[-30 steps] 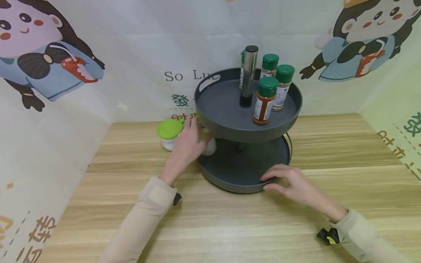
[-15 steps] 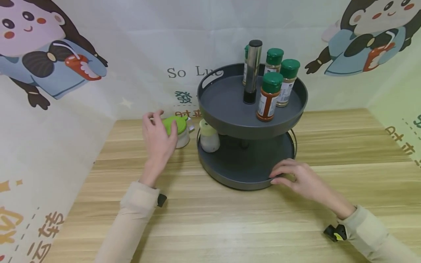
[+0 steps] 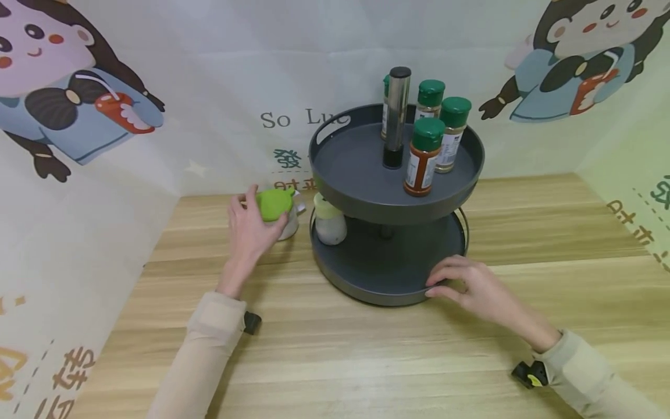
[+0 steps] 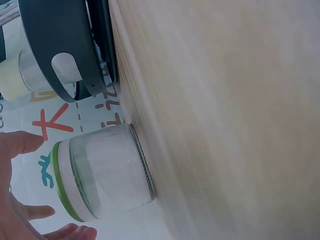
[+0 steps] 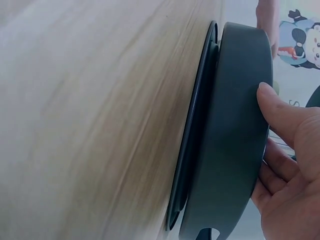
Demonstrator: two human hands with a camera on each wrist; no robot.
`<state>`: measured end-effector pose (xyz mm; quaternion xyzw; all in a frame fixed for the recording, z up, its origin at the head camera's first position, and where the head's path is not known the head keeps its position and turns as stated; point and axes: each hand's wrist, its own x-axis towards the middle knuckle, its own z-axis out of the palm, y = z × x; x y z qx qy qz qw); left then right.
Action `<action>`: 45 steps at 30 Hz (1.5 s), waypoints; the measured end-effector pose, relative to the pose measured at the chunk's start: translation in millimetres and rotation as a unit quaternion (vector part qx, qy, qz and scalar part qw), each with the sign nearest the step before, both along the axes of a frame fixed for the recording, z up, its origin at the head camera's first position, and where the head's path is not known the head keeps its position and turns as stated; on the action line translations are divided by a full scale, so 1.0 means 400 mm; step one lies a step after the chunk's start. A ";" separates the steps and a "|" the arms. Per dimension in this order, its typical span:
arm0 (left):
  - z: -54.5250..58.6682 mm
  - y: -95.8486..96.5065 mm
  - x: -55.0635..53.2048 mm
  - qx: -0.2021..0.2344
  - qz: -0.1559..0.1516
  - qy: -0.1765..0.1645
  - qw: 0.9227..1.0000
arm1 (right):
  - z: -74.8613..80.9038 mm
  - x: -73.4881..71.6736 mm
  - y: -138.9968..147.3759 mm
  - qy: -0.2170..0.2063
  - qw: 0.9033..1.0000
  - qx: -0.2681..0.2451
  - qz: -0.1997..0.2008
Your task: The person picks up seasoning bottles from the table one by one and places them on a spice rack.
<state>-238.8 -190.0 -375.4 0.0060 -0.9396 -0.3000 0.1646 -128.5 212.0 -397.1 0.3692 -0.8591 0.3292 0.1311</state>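
Note:
My left hand (image 3: 249,228) is spread over a squat clear jar (image 4: 107,170) with a green lid (image 3: 274,205), standing on the table left of a dark grey two-tier lazy Susan (image 3: 387,265). In the left wrist view, a small gap separates the thumb tip from the lid's edge, with the other fingers on the lid's far side. My right hand (image 3: 471,286) pinches the front right rim of the lower tray, thumb outside and fingers inside. A whitish bottle with a pale yellow top (image 3: 331,224) stands at that tray's left.
On the upper tray stand a steel cylinder with black ends (image 3: 398,116), a red-brown spice bottle (image 3: 423,157) and several more green-capped bottles. Behind the wooden table (image 3: 356,361) hangs a printed cloth (image 3: 225,93) with cartoon figures.
My left hand has left the pale-topped bottle on the lower tray and moved left over the green-lidded jar, its thumb now lower beside the lid. The right hand stays at the rim.

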 end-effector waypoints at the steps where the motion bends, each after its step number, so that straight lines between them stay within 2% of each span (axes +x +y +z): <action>1: -0.001 -0.001 -0.002 0.000 -0.001 -0.004 1.000 | 0.000 0.000 -0.001 0.003 1.000 -0.001 0.000; 12: -0.002 -0.008 -0.018 -0.014 -0.024 -0.047 0.999 | -0.010 -0.001 -0.012 -0.009 1.000 0.000 0.011; 19: -0.005 -0.026 -0.036 -0.007 -0.042 -0.077 0.996 | -0.014 -0.004 -0.022 0.006 0.999 -0.010 0.033; 23: 0.004 -0.031 -0.042 -0.004 -0.052 -0.087 0.995 | -0.015 -0.004 -0.017 0.005 1.000 -0.010 0.026; 28: 0.014 -0.026 -0.045 0.002 -0.045 -0.092 0.995 | -0.014 -0.004 -0.011 -0.006 1.000 -0.006 0.016; 36: 0.013 -0.019 -0.047 0.004 -0.043 -0.079 0.996 | -0.018 -0.009 -0.009 -0.016 1.000 0.000 0.012; 45: 0.034 -0.035 -0.021 0.007 -0.049 -0.055 0.997 | -0.019 -0.007 -0.033 -0.020 1.000 0.002 0.021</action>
